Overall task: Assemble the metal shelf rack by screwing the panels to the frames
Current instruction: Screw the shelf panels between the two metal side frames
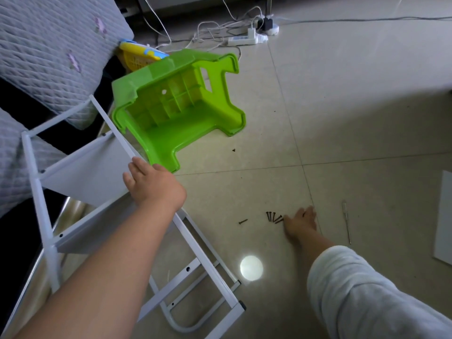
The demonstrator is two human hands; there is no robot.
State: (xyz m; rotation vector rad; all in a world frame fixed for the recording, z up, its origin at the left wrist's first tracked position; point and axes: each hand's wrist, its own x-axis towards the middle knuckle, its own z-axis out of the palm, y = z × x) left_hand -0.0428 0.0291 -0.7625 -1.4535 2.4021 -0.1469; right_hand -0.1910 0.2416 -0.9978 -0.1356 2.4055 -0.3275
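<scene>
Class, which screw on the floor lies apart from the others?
The lone screw left of the cluster; the rest lie bunched beside the right hand.

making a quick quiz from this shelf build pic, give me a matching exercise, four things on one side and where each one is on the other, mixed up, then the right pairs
Things:
1. left hand
2. right hand
3. screwdriver
4. green stool

Places:
A. tipped over on the floor tiles beyond the rack
B. lying alone on the floor to the right of the screws
C. resting on the white rack frame
D. down on the floor at the cluster of dark screws

Pairs: 1-C, 2-D, 3-B, 4-A
</scene>
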